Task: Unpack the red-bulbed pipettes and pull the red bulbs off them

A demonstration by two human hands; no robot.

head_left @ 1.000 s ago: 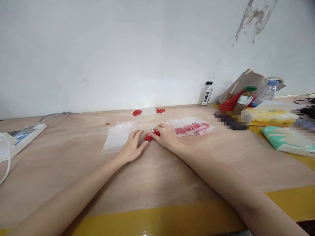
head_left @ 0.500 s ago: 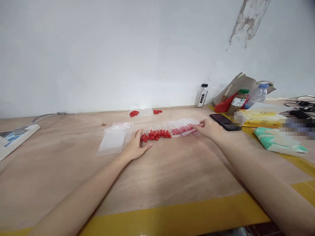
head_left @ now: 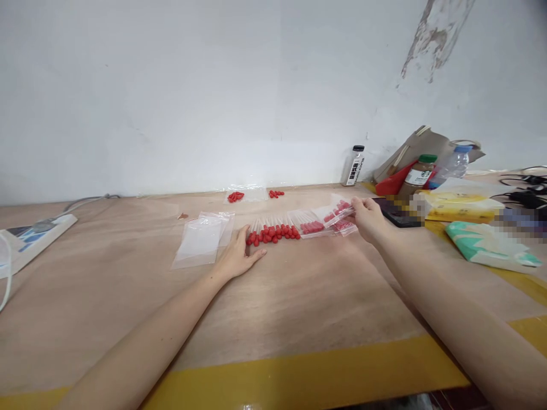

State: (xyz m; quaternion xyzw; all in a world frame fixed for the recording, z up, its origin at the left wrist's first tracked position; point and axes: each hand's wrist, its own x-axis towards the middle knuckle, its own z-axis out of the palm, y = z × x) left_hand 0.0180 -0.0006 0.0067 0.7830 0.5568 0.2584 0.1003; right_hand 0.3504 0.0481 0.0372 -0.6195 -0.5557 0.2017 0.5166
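The right hand (head_left: 370,216) grasps the right edge of a clear plastic bag holding pale thin sticks with red tips (head_left: 337,212), pinching it between thumb and fingers. This bag extends leftward from the grip, tilted over other clear bags of red-tipped sticks (head_left: 311,228) that lie just left of and below the pinching fingers. Farther left of the grip, a fanned row of loose pale sticks with rounded red heads (head_left: 276,233) lies on the brown wooden tabletop (head_left: 307,302), heads toward the person.

The left hand (head_left: 236,257) is released: it rests on the tabletop at the left end of that row, thumb spread from the fingers, holding nothing. Whether its fingertips touch the nearest sticks, I cannot tell. Just left of this hand lie flat, translucent plastic bags (head_left: 197,242), overlapping.

Beyond both hands, near the wall, are two small clusters of red pieces, a left cluster (head_left: 235,197) by clear plastic film (head_left: 254,194) and a right cluster (head_left: 276,194). Just right of the gripping hand lies a black rectangular phone (head_left: 395,210); farther right is a soft green-and-white packet (head_left: 491,245).
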